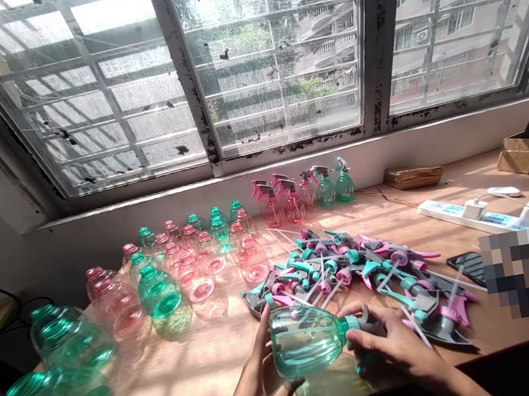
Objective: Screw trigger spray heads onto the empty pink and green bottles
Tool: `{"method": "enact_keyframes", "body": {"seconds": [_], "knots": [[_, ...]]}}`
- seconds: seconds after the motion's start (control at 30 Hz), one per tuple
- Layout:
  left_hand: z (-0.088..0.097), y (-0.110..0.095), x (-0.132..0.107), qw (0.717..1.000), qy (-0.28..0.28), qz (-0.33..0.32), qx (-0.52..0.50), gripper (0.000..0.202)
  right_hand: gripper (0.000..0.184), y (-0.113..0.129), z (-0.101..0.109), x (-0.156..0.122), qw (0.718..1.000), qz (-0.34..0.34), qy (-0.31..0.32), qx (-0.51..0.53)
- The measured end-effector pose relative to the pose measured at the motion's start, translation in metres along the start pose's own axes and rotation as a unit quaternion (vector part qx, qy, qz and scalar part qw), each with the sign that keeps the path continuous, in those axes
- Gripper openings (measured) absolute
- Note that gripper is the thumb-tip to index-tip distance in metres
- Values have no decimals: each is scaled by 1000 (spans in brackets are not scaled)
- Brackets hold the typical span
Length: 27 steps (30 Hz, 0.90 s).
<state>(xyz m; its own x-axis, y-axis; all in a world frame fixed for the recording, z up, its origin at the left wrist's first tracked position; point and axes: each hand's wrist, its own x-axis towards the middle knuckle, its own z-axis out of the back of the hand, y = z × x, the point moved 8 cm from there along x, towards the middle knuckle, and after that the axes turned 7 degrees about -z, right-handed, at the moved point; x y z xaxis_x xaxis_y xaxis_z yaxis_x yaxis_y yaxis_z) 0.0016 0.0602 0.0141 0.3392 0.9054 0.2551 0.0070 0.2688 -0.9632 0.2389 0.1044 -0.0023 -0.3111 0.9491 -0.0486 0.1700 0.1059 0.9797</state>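
Observation:
A clear green spray bottle (309,342) lies on its side in the air above the table's front edge, its base to the left. My left hand (258,375) cups that base, thumb below and fingers behind. At the neck, my right hand (387,340) grips the grey and teal trigger sprayer (351,323), which sits on the bottle's mouth; how tight it is I cannot tell. Just beyond my hands spreads a heap of loose trigger sprayers (326,262) in pink, teal and grey, with white tubes.
Open green bottles (159,293) and pink bottles (196,277) stand on the left. Several bottles with sprayers (292,200) stand by the wall. A power strip (475,213), a phone (469,268) and a brown package (414,176) lie right.

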Motion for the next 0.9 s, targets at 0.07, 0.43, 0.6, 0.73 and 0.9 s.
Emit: {"method": "enact_keyframes", "body": {"seconds": [0.07,0.43,0.6,0.73,0.9], "knots": [[0,0,-1,1000,4,2,5,104,48,0,0,0,1000,3,4,7],[1,-1,3,999,-12,21,-35,94,47,0,2,0,1000,5,9,8],[3,-2,1,1000,-15,0,-3,81,46,-1,4,0,1000,2,-1,-1],[0,0,-2,1000,-9,12,-21,102,46,-1,3,1,1000,0,8,1],[-2,2,-1,999,3,23,-32,96,47,-5,4,1,1000,-7,7,2]]}}
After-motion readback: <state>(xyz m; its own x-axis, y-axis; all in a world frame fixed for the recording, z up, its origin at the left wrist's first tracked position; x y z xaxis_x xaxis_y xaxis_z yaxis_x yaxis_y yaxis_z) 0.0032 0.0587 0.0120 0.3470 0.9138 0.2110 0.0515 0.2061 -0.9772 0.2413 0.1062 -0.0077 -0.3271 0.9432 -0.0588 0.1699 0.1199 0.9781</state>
